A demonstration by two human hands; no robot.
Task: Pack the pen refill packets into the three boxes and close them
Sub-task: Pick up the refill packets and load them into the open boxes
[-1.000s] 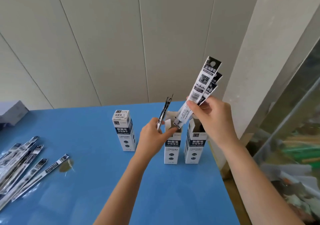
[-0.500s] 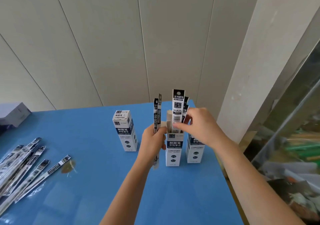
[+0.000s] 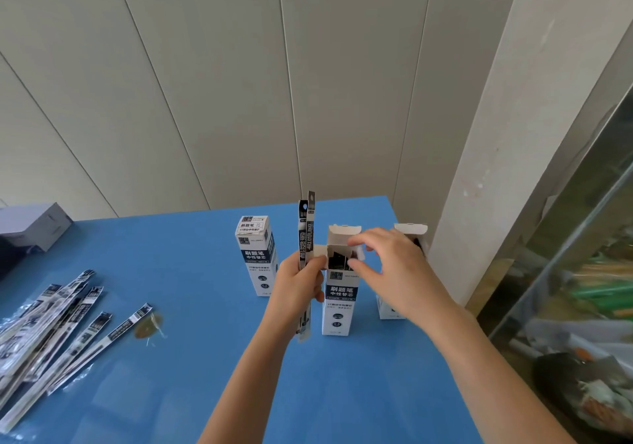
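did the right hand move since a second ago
Yes. The right hand dropped from above the middle box to its open top; the packets it held now sit inside.

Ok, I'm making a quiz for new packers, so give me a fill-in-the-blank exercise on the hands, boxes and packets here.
1. The left hand holds ___ pen refill packets upright.
2. The leftmost box has its top ___.
3. The right hand is at the top of the middle box, which is ___.
4. Loose packets lie on the ___ table.
Missing words: two; closed; open; blue.
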